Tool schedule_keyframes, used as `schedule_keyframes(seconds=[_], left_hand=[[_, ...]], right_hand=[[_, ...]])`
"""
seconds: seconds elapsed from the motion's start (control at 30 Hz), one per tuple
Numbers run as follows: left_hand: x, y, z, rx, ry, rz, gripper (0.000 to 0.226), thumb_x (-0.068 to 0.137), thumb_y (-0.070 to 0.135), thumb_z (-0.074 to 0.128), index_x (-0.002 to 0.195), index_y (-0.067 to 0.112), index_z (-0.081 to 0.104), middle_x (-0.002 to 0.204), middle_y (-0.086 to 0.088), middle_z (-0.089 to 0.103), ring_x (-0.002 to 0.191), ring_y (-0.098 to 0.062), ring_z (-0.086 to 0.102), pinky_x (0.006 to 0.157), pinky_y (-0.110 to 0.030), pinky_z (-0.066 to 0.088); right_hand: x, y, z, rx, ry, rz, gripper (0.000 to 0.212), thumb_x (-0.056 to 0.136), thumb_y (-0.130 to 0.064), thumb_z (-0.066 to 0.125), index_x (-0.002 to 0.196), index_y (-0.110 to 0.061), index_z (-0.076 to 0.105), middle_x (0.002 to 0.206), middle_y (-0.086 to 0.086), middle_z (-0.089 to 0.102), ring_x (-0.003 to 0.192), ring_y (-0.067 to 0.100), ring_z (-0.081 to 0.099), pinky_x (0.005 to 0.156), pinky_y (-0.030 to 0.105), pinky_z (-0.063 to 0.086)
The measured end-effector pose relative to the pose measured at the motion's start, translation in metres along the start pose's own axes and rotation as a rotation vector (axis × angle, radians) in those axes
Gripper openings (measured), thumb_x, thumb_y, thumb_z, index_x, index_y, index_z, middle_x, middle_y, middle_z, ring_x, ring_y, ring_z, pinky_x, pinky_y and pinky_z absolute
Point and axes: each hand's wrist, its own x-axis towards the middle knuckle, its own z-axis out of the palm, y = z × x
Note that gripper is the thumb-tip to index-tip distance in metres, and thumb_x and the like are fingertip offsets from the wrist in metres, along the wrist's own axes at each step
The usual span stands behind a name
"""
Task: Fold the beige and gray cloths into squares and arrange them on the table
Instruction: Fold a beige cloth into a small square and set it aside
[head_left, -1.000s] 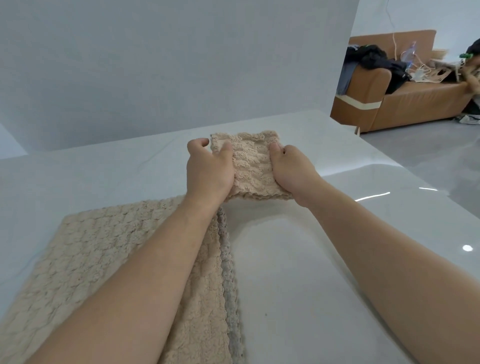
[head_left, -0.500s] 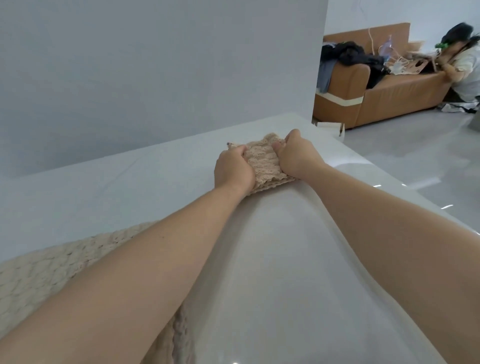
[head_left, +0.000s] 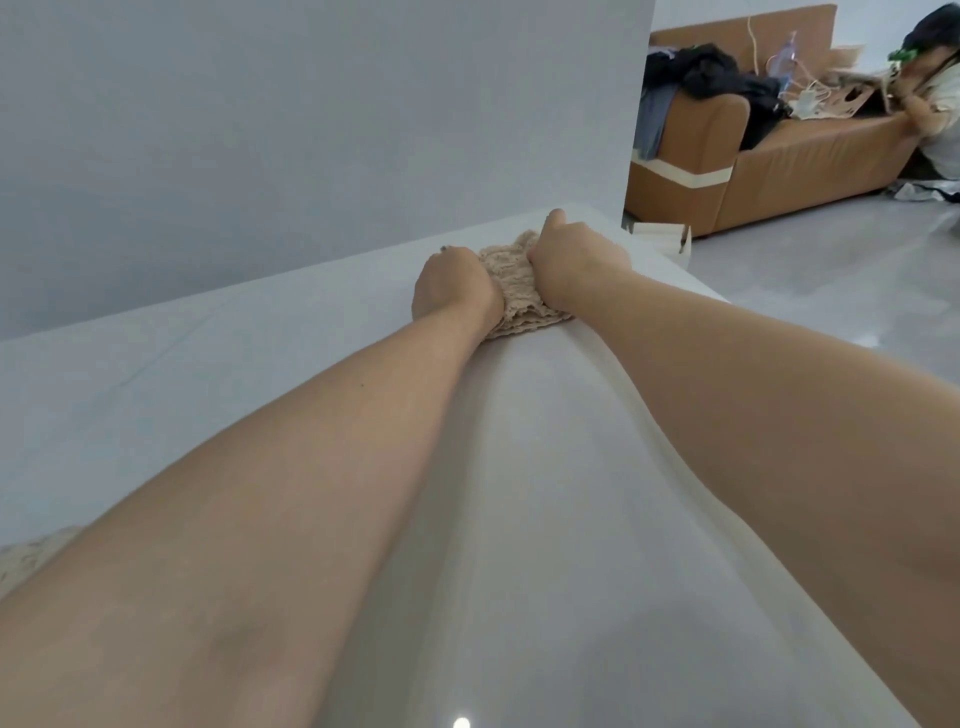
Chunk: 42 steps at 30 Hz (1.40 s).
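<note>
A small folded beige cloth (head_left: 517, 291) lies on the white table (head_left: 291, 332) near its far right corner. My left hand (head_left: 454, 291) grips its left side and my right hand (head_left: 574, 262) grips its right side, both arms stretched far out. Most of the folded cloth is hidden under my hands. A sliver of the unfolded beige cloth (head_left: 31, 558) shows at the left edge, behind my left forearm. No gray cloth is in view.
A grey wall (head_left: 311, 130) rises just behind the table. The table's right edge drops to a glossy floor (head_left: 831, 291). Beyond stand a brown sofa (head_left: 810, 156) with dark clothes and cables, and a person sitting on the floor at far right.
Both hands have carried the folded beige cloth away from me toward the table's far right corner. The view tilted up, so the large unfolded cloth slid almost out of frame.
</note>
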Motion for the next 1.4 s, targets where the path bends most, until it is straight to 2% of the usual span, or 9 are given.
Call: schedule_keyframes(seconds=[0.23,0.33,0.43,0.57,0.67,0.83,1.07,1.2,1.4], left_hand=[[-0.004,0.008,-0.003,0.46,-0.041,0.124,0.034,0.09,0.013,0.05,0.122,0.013,0.061,0.135,-0.007,0.051,0.107,-0.029,0.058,0.07,-0.032,0.04],[0.003,0.007,-0.01,0.483,-0.014,0.129,0.042,0.092,0.014,0.049,0.133,0.014,0.057,0.148,-0.009,0.039,0.122,-0.03,0.049,0.088,-0.038,0.042],[0.009,0.005,-0.01,0.375,0.079,0.324,0.044,0.105,0.028,0.033,0.144,0.015,0.048,0.162,-0.008,0.03,0.139,-0.031,0.039,0.108,-0.046,0.034],[0.015,-0.005,0.016,0.287,-0.129,0.438,0.053,0.107,0.039,0.017,0.142,0.013,0.047,0.15,-0.007,0.045,0.141,-0.029,0.038,0.113,-0.047,0.032],[0.022,-0.011,0.028,0.305,-0.205,0.374,0.062,0.106,0.044,0.012,0.158,0.012,0.025,0.167,-0.007,0.022,0.154,-0.027,0.016,0.124,-0.05,0.012],[0.019,-0.016,0.024,0.353,-0.243,0.281,0.07,0.105,0.051,0.012,0.161,0.01,0.01,0.169,-0.008,0.012,0.156,-0.029,0.007,0.125,-0.051,0.005],[0.018,-0.02,0.022,0.322,-0.278,0.224,0.069,0.104,0.052,0.014,0.161,0.013,0.012,0.169,-0.005,0.011,0.156,-0.027,0.008,0.125,-0.051,0.005],[0.02,-0.013,0.003,0.169,-0.407,0.143,0.066,0.106,0.05,0.019,0.162,0.017,0.004,0.17,-0.002,-0.006,0.157,-0.025,-0.002,0.125,-0.05,-0.001],[-0.023,-0.044,-0.048,0.276,-0.317,0.37,0.05,0.108,0.031,0.025,0.149,0.004,0.036,0.157,-0.013,0.035,0.146,-0.027,0.03,0.12,-0.043,0.023]], right_hand=[[0.002,0.012,0.003,-0.162,0.02,0.015,0.035,0.103,-0.031,0.039,0.13,-0.009,0.042,0.125,0.016,0.058,0.112,0.036,0.057,0.071,0.04,0.037],[-0.001,0.017,-0.006,-0.1,0.08,0.013,0.044,0.107,-0.039,0.032,0.139,-0.009,0.039,0.134,0.018,0.047,0.121,0.039,0.05,0.078,0.045,0.043],[0.005,0.018,-0.008,-0.051,0.15,-0.211,0.038,0.108,-0.025,0.033,0.139,-0.007,0.046,0.141,0.016,0.047,0.125,0.04,0.048,0.093,0.048,0.047],[0.012,0.018,0.01,0.115,-0.12,-0.316,0.036,0.107,-0.027,0.029,0.129,-0.014,0.054,0.14,0.01,0.056,0.13,0.034,0.05,0.108,0.045,0.039],[0.016,0.023,0.017,0.032,-0.2,-0.299,0.05,0.109,-0.036,0.021,0.15,-0.015,0.041,0.159,0.004,0.039,0.146,0.029,0.035,0.12,0.047,0.024],[0.025,0.034,0.023,-0.032,-0.257,-0.245,0.059,0.108,-0.045,0.011,0.162,-0.023,0.015,0.169,-0.007,0.013,0.156,0.017,0.01,0.125,0.049,0.007],[0.024,0.032,0.024,-0.044,-0.264,-0.233,0.058,0.108,-0.043,0.01,0.162,-0.022,0.014,0.169,-0.007,0.012,0.156,0.017,0.009,0.125,0.05,0.006],[0.016,0.026,0.013,-0.062,-0.295,-0.186,0.059,0.107,-0.045,0.01,0.163,-0.026,0.005,0.17,-0.007,0.001,0.157,0.02,0.003,0.123,0.057,0.003],[-0.02,0.01,-0.01,-0.044,-0.167,-0.242,0.06,0.108,-0.043,0.011,0.162,-0.024,-0.002,0.17,-0.005,-0.007,0.157,0.018,-0.003,0.124,0.056,0.001]])
